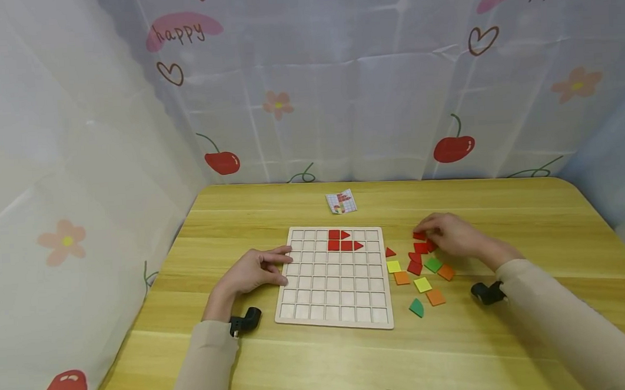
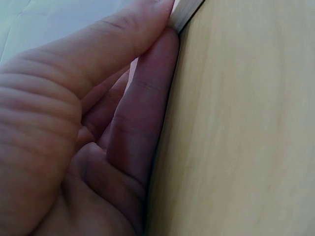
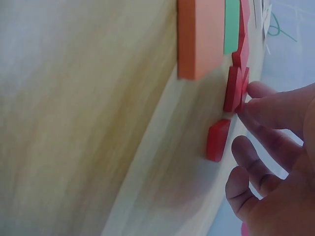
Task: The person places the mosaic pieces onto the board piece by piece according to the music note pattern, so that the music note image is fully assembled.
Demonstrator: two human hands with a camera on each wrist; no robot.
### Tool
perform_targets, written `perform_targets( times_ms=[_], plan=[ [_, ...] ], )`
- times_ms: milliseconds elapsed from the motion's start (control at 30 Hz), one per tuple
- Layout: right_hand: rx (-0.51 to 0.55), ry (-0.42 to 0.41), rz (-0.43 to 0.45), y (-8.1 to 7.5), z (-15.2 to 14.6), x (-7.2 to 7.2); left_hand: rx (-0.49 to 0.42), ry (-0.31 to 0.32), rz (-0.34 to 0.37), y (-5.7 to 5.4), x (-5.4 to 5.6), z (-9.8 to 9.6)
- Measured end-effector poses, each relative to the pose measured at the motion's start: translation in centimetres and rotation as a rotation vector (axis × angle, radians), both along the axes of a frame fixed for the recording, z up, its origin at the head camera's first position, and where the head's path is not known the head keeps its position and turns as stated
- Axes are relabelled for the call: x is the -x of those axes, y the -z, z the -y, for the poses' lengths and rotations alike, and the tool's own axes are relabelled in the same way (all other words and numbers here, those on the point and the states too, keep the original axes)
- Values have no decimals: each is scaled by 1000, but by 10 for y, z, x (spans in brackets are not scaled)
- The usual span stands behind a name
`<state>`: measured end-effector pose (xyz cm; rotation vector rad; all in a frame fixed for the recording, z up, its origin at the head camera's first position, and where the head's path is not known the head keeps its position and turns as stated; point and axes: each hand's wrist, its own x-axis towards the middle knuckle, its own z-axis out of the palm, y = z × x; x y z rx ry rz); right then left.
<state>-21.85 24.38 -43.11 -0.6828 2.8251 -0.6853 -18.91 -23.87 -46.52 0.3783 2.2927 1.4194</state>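
Observation:
My left hand (image 1: 255, 270) rests at the left edge of a pale wooden grid board (image 1: 335, 325), fingers and thumb spread along its rim. In the left wrist view the thumb (image 2: 113, 39) and a finger (image 2: 142, 93) touch the board's side. On the board's upper rows lie red squares (image 1: 334, 245) and red triangles (image 1: 358, 245). My right hand (image 1: 452, 235) is right of the board, pinching a partly hidden red tile (image 1: 418, 235) between thumb and fingertips. Other red tiles (image 1: 421, 248) lie close by; one (image 3: 218, 140) shows below the fingers in the right wrist view.
Yellow (image 1: 422, 284), orange (image 1: 436, 297) and green (image 1: 416, 307) tiles lie loose right of the board. A small printed pattern card (image 1: 342, 201) lies behind it. A patterned curtain (image 1: 340, 117) stands at the table's far edge.

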Motion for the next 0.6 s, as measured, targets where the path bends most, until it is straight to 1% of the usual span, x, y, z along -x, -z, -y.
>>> perform_targets(
  times_ms=[367, 600],
  plan=[
    [20, 132, 45, 5, -9, 13, -7, -2, 6, -2, -1, -1],
    [22, 135, 55, 2, -13, 15, 0, 3, 0, -1, -1, 0]
  ],
)
